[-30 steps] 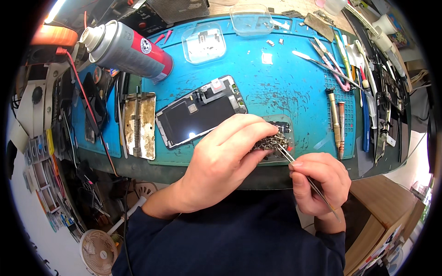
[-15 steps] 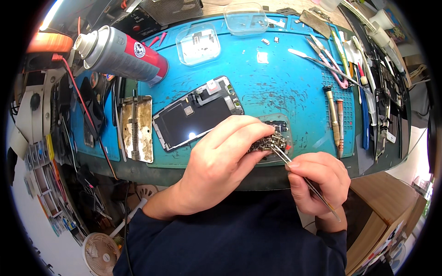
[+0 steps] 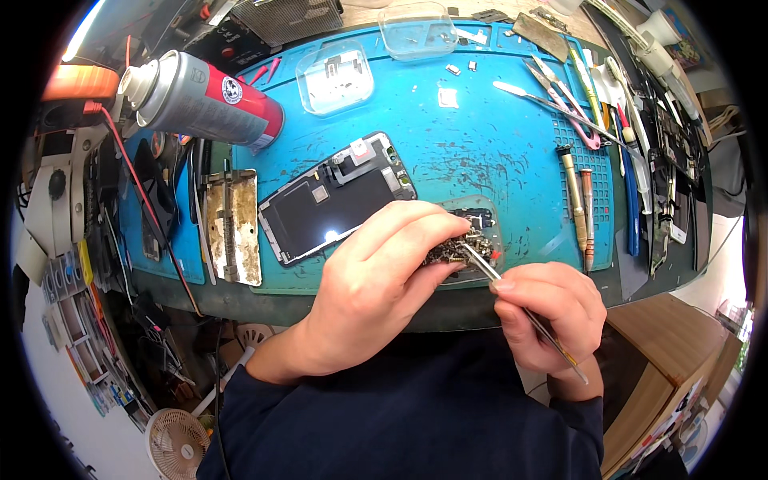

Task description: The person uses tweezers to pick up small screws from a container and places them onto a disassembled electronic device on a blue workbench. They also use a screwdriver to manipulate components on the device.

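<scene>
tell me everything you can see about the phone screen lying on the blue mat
The black rectangular phone screen panel lies flat and tilted on the blue work mat, glossy, with a pale metal-edged frame, small connectors near its upper end and one bright glare spot. The left hand covers its lower right corner; whether they touch is unclear.

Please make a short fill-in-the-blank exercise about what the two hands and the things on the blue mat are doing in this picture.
1. The right hand holds thin metal ____ like a pen.
2. The left hand pinches a small circuit board near the ____ edge of the blue mat.
3. The phone screen lies to the ____ of the circuit board.
4. The spray can lies on its ____.

Missing words: tweezers; front; left; side
</scene>
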Demonstrator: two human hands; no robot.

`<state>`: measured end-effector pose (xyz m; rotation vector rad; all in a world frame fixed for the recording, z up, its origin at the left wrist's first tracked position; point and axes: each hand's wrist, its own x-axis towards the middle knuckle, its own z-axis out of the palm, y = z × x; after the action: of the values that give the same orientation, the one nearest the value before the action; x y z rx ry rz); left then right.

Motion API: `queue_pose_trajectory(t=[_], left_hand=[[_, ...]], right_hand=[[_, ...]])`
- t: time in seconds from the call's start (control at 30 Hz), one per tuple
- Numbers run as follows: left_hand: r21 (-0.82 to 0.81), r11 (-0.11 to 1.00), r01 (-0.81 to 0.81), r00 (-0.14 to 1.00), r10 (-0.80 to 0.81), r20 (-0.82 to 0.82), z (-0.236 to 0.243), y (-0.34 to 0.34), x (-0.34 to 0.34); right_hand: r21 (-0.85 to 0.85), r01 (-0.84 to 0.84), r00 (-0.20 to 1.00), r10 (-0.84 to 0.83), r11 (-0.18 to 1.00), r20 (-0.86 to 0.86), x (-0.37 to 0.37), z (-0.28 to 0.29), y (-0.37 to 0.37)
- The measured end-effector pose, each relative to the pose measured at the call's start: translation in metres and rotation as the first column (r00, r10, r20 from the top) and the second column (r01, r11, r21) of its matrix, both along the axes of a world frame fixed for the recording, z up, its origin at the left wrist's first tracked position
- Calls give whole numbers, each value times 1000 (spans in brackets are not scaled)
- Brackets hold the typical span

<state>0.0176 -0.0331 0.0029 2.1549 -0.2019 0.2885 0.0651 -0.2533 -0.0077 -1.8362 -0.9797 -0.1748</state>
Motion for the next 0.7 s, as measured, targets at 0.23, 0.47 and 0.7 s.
queue_pose_trajectory(t=[0.23, 0.47, 0.7], left_hand=[[-8, 1000, 12, 1000, -12, 8, 0, 1, 1], [-19, 1000, 21, 1000, -20, 5, -1, 2, 1], [-17, 1000, 16, 1000, -17, -3, -1, 2, 0]], right_hand=[[-14, 40, 999, -40, 999, -27, -3, 0, -3], [10, -3, 1000, 3, 1000, 4, 0, -1, 1], [1, 20, 1000, -20, 1000, -15, -1, 0, 0]])
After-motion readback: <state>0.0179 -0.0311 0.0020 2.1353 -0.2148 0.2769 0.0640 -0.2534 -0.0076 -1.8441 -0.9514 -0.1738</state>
